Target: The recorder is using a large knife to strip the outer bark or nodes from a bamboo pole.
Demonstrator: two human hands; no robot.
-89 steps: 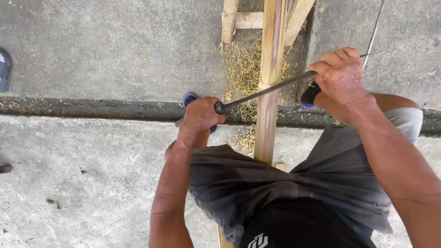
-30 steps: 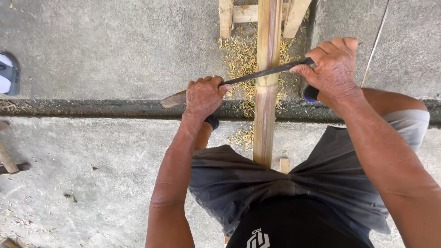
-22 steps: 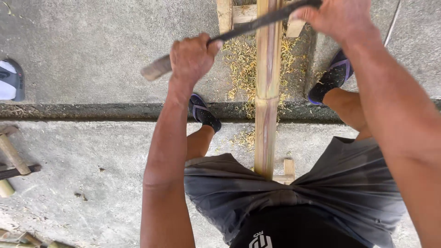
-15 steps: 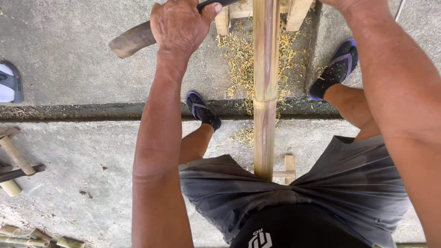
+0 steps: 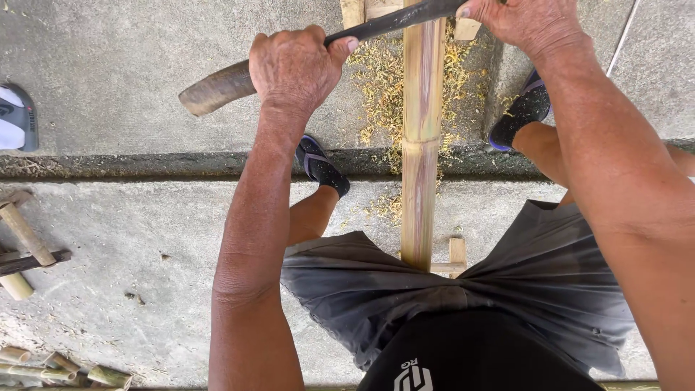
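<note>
A long bamboo pole [image 5: 420, 137] runs away from me between my legs, resting on a wooden stand [image 5: 456, 253]. Across its far part lies a dark knife blade [image 5: 391, 22] with a thick brown handle [image 5: 217, 85]. My left hand [image 5: 295, 65] grips the handle end. My right hand [image 5: 525, 22] holds the blade's other end at the top edge of the view. Yellow shavings [image 5: 376, 80] lie scattered on the concrete beside the pole.
A dark groove [image 5: 145, 165] crosses the concrete floor. My feet in dark sandals [image 5: 322, 165] stand either side of the pole. Bamboo offcuts [image 5: 22, 239] and short pieces [image 5: 65, 366] lie at the left; a shoe [image 5: 14, 119] sits at the far left edge.
Both hands have pushed the knife forward along the pole, from close to my body to the far end. The view has shifted, bringing the bamboo offcuts on the left into sight.
</note>
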